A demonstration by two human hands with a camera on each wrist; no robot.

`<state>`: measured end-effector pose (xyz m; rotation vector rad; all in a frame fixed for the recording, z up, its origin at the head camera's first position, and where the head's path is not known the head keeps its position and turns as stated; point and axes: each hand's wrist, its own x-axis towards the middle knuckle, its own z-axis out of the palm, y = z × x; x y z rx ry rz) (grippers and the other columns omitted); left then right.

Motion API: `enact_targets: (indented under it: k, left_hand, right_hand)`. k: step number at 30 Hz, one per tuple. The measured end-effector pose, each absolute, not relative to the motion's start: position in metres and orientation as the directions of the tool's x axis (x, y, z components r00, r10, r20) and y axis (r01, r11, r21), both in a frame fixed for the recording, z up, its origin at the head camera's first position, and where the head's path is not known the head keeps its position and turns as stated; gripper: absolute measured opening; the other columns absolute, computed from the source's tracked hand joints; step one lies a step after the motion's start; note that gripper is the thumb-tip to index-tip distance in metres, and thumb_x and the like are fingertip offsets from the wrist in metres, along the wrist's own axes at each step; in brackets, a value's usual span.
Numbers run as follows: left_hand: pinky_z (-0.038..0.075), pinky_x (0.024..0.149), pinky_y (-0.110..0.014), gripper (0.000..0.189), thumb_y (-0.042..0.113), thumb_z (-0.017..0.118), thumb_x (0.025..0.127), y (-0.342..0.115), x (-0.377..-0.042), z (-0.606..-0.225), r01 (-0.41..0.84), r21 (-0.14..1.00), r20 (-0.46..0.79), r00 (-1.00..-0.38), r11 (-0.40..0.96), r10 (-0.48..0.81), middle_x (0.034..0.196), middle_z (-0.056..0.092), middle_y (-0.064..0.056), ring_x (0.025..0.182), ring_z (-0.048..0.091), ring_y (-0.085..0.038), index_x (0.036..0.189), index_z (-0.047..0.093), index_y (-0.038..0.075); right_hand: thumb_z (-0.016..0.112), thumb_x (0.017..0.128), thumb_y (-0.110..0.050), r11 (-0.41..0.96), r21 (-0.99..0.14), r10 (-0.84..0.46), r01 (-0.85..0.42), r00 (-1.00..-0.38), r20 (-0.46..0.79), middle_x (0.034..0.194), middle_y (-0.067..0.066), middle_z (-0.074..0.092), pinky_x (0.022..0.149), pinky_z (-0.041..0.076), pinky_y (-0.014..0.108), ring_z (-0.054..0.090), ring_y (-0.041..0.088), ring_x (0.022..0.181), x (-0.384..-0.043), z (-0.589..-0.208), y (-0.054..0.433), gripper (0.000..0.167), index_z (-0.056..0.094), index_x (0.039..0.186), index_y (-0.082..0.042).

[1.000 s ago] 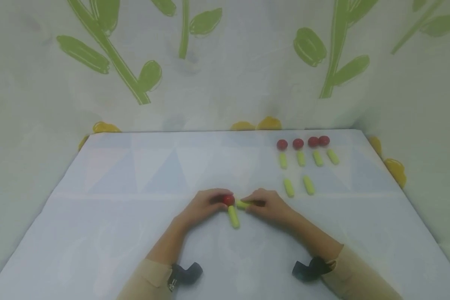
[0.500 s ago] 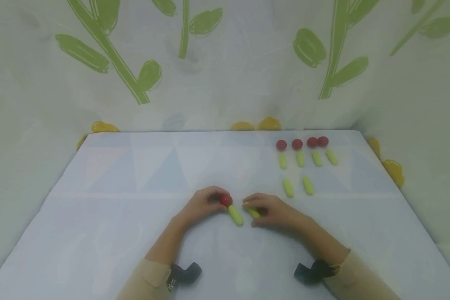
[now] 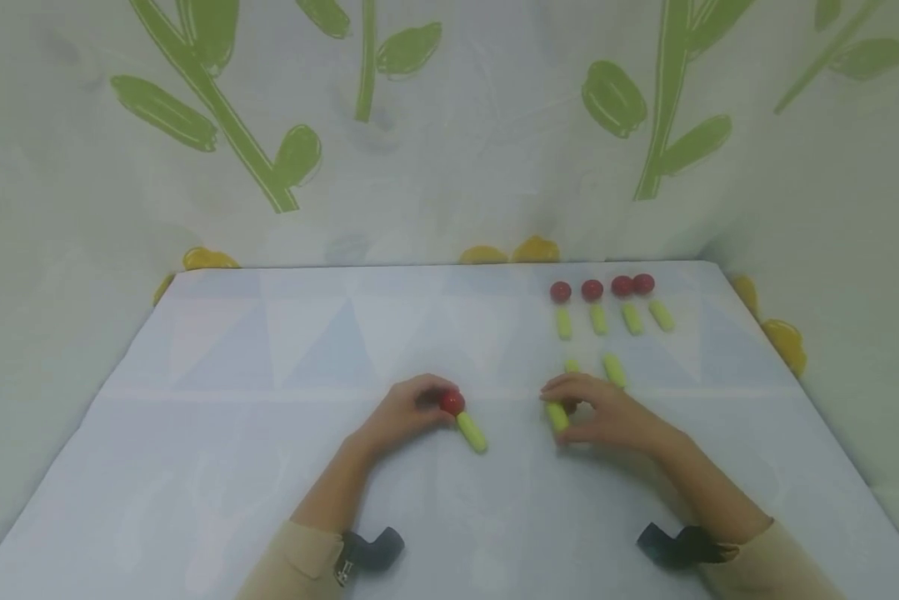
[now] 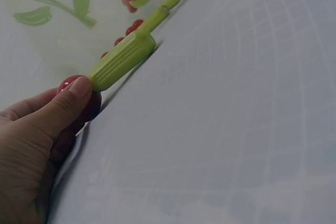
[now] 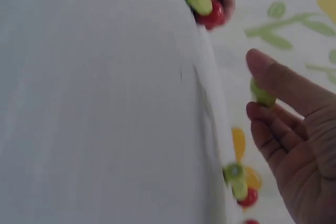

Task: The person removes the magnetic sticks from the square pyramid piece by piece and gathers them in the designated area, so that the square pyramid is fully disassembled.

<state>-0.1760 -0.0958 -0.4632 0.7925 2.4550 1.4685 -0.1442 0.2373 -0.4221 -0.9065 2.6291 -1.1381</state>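
My left hand (image 3: 404, 414) pinches a glossy red ball (image 3: 452, 403) between thumb and fingers. A light-green ribbed handle-like piece (image 4: 125, 60) juts from that ball toward the right, its near end right against the red surface. My right hand (image 3: 606, 412) holds a second green handle-like piece (image 3: 557, 417) between thumb and fingers, off to the right. In the right wrist view its fingers hide part of this piece (image 5: 261, 94). Just behind the right hand lie two more loose green pieces, one partly covered by it and the other (image 3: 614, 371) in plain sight.
At the back right of the white table (image 3: 269, 467), several red balls (image 3: 561, 292) form a row with several green pieces (image 3: 631, 319) in front of them. Behind the table's far edge rises a wall hanging (image 3: 449, 183) printed with green leaves.
My right hand has moved right, away from the left hand, carrying its green piece. The red ball in my left hand has shifted slightly left, and the green piece against it has swung right.
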Motion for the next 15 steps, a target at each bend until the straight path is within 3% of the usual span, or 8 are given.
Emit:
enact_targets:
  k: [7,12,15]
  left_hand:
    - [0.046,0.097,-0.032,0.040,0.018,0.077,0.078,-0.097,-0.177,-0.466,0.369,0.852,0.132,-0.838,0.371,0.530,0.110,0.062,0.015,0.111,0.055,-0.006,0.115,0.063,0.024]
    - [0.047,0.096,-0.032,0.040,0.018,0.077,0.078,-0.096,-0.177,-0.467,0.372,0.854,0.138,-0.836,0.363,0.531,0.109,0.062,0.015,0.109,0.055,-0.005,0.115,0.063,0.023]
    - [0.047,0.096,-0.032,0.040,0.019,0.077,0.078,-0.097,-0.176,-0.466,0.367,0.855,0.133,-0.839,0.366,0.528,0.109,0.062,0.016,0.110,0.054,-0.005,0.115,0.063,0.024]
  right_hand:
    - [0.083,0.070,-0.016,0.624,-0.612,-0.464,-0.487,-0.860,0.211,0.111,0.003,0.064,0.077,0.048,0.016,0.055,0.003,0.084,-0.146,-0.412,0.280,0.051,0.062,0.116,-0.009]
    - [0.082,0.073,-0.025,0.752,-0.581,-0.320,-0.310,-0.943,0.089,0.108,0.003,0.064,0.076,0.049,0.020,0.055,0.002,0.085,-0.148,-0.402,0.308,0.058,0.058,0.124,-0.010]
    - [0.080,0.075,-0.031,0.791,-0.568,-0.259,-0.227,-0.966,0.025,0.109,0.007,0.063,0.074,0.049,0.022,0.055,0.007,0.089,-0.153,-0.400,0.323,0.060,0.056,0.126,-0.010]
